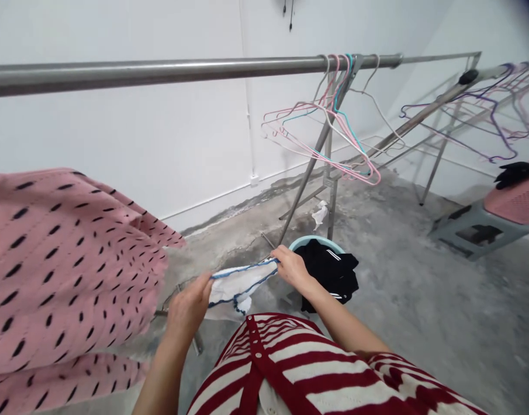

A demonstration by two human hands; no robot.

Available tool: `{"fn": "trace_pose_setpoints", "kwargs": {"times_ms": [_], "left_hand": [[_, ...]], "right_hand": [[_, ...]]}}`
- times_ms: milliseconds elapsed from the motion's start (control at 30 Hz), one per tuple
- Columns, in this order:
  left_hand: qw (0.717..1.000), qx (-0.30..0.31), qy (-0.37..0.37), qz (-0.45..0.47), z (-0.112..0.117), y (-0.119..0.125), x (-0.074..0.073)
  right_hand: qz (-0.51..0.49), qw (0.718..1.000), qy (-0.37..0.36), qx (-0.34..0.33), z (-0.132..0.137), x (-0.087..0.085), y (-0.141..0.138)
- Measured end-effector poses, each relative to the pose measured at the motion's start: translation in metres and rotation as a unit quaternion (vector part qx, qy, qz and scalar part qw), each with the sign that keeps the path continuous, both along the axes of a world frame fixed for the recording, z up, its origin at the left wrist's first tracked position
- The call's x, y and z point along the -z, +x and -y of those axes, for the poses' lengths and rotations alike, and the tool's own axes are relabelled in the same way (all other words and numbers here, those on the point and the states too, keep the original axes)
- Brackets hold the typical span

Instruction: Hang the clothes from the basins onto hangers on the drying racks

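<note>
A small white cloth with blue trim (238, 284) is stretched between my two hands, low in front of me. My left hand (188, 305) pinches its left end with closed fingers. At the cloth's right end my right hand (292, 266) is closed on the blue edge. Just behind my right hand stands a light blue basin (305, 242) with dark clothes (331, 274) spilling over its rim. A steel drying rail (160, 70) runs across above, with several pink, white and blue wire hangers (325, 135) bunched on it.
A pink garment with black dashes (60, 265) hangs at the left. At the right stand a second rack with purple hangers (493, 109), a grey stool (476, 227) and a pink basket (517, 199) topped with dark cloth. The floor is rough concrete (420, 288) by a white wall.
</note>
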State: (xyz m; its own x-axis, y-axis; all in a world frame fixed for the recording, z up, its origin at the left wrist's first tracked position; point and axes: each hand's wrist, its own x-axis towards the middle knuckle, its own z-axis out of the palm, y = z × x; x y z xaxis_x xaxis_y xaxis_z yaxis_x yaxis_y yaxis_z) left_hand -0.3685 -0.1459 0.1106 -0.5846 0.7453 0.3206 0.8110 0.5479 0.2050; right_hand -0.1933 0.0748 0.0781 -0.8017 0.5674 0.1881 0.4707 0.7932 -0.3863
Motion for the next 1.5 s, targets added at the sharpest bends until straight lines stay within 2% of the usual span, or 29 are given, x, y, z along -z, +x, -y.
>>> {"fn": "trace_pose_setpoints", "kwargs": {"times_ms": [67,100,167,233,267,300,333,400,467,533,600,700,867,967,1033,1100,1167,1233,1300,1400,1500], "left_hand": [[0.997,0.007,-0.077,0.016,0.005,-0.004,0.007],[0.997,-0.005,-0.071,0.008,0.008,-0.006,0.009],[0.999,-0.045,0.0,-0.03,0.013,-0.009,0.008],[0.988,-0.092,0.099,-0.068,0.016,-0.008,0.002],[0.981,-0.109,0.14,-0.077,0.016,-0.007,-0.002],[0.975,-0.113,0.171,-0.08,0.016,-0.004,-0.005],[0.972,-0.108,0.195,-0.08,0.014,-0.001,-0.007],[0.969,-0.076,0.223,-0.077,0.011,0.006,-0.005],[0.969,-0.045,0.23,-0.083,0.009,0.011,0.002],[0.969,-0.041,0.222,-0.102,0.009,0.013,0.011],[0.97,-0.043,0.201,-0.129,0.012,0.013,0.016],[0.963,-0.042,0.204,-0.171,0.019,0.009,0.015],[0.947,-0.078,0.246,-0.191,0.031,0.003,0.005],[0.946,-0.098,0.253,-0.178,0.037,-0.001,0.002],[0.944,-0.11,0.265,-0.164,0.039,-0.002,0.0],[0.942,-0.132,0.274,-0.143,0.04,-0.001,-0.005],[0.946,-0.146,0.271,-0.104,0.038,0.001,-0.013],[0.959,-0.142,0.245,-0.036,0.033,0.002,-0.023],[0.965,-0.143,0.218,0.028,0.026,-0.001,-0.032],[0.965,-0.153,0.196,0.087,0.012,-0.012,-0.039],[0.965,-0.145,0.19,0.105,-0.001,-0.021,-0.042]], "right_hand": [[-0.01,1.0,-0.011,-0.008,-0.001,0.0,0.003],[-0.009,0.999,-0.019,-0.024,-0.002,-0.001,0.005],[0.001,0.994,-0.039,-0.101,-0.004,-0.007,0.009],[-0.015,0.98,-0.039,-0.196,-0.014,-0.021,0.013],[-0.046,0.975,-0.019,-0.218,-0.022,-0.033,0.015],[-0.092,0.973,0.015,-0.211,-0.033,-0.048,0.017],[-0.15,0.972,0.061,-0.173,-0.046,-0.066,0.018],[-0.244,0.954,0.165,-0.049,-0.078,-0.109,0.021],[-0.279,0.927,0.239,0.071,-0.112,-0.154,0.022],[-0.267,0.907,0.281,0.163,-0.141,-0.192,0.021],[-0.232,0.9,0.297,0.22,-0.165,-0.217,0.016],[-0.188,0.902,0.287,0.262,-0.188,-0.232,0.001],[-0.194,0.911,0.241,0.272,-0.206,-0.239,-0.031],[-0.259,0.907,0.239,0.232,-0.202,-0.242,-0.037],[-0.332,0.895,0.226,0.196,-0.189,-0.233,-0.032],[-0.406,0.88,0.194,0.154,-0.168,-0.208,-0.023],[-0.469,0.865,0.135,0.117,-0.142,-0.17,-0.015],[-0.512,0.853,0.046,0.088,-0.114,-0.13,-0.007],[-0.517,0.853,-0.042,0.061,-0.088,-0.098,-0.001],[-0.484,0.863,-0.143,0.009,-0.055,-0.075,0.007],[-0.415,0.871,-0.258,-0.044,-0.029,-0.073,0.023]]}}
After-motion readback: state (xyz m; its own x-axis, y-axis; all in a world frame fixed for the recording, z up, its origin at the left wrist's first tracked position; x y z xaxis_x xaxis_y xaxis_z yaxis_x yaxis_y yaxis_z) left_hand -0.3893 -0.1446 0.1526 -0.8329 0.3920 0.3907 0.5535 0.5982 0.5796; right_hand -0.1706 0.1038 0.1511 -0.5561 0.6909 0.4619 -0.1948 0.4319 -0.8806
